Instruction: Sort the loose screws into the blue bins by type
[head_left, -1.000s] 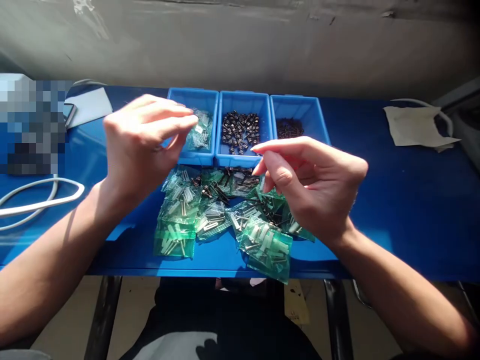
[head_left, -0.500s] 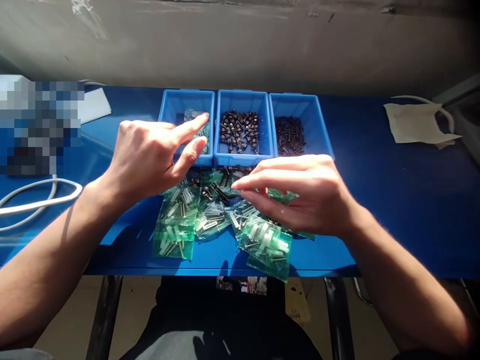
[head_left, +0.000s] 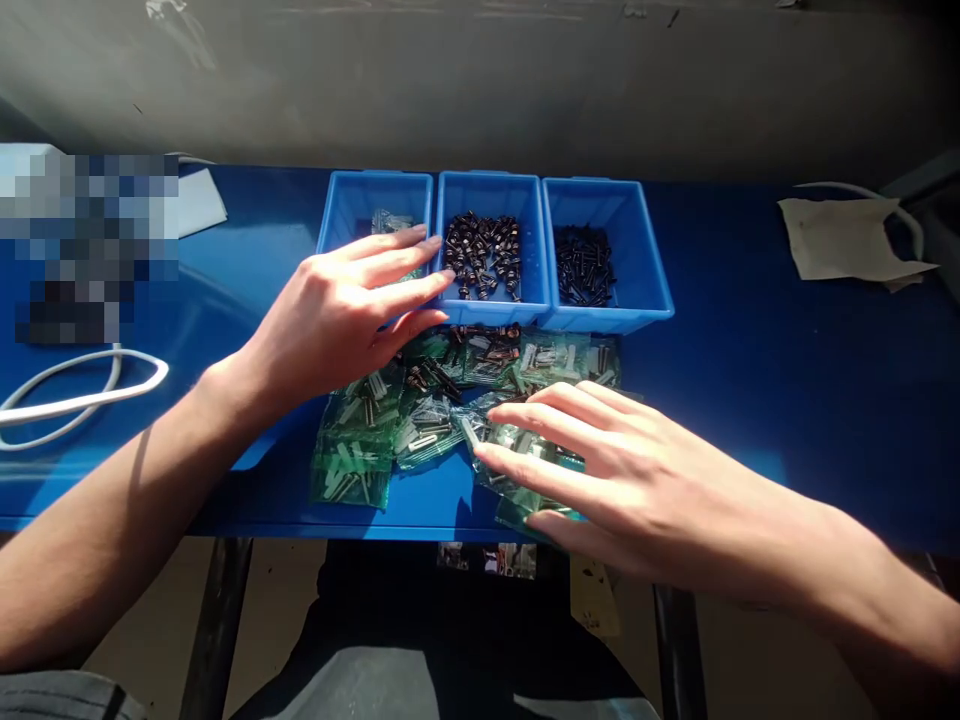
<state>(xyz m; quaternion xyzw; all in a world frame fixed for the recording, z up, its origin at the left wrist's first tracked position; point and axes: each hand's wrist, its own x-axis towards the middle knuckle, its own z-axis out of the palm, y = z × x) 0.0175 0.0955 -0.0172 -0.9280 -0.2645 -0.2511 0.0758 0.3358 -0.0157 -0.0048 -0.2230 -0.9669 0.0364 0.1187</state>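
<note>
My left hand (head_left: 360,305) is open, fingers stretched to the right, over the front of the left blue bin (head_left: 345,205). Inside that bin lie clear-green plastic bags (head_left: 391,222), partly covered by my hand. My right hand (head_left: 600,470) is open too, fingers spread over small green bags (head_left: 517,510) near the table's front edge. Whether its fingertips touch the bags I cannot tell. More green bags with white plugs and screws (head_left: 352,475) lie in front of the bins. Some loose dark screws (head_left: 433,378) show among them.
The middle blue bin (head_left: 491,308) holds dark screws with washers (head_left: 484,250); the right bin (head_left: 622,318) holds thin black screws (head_left: 583,265). A white cable (head_left: 142,355) loops at left. Brown paper (head_left: 847,240) lies at right. A grey wall (head_left: 480,90) stands behind the blue table (head_left: 735,350).
My left hand has shifted right, its fingers spreading out. My right hand has come down toward the front bags and opened from a near pinch.
</note>
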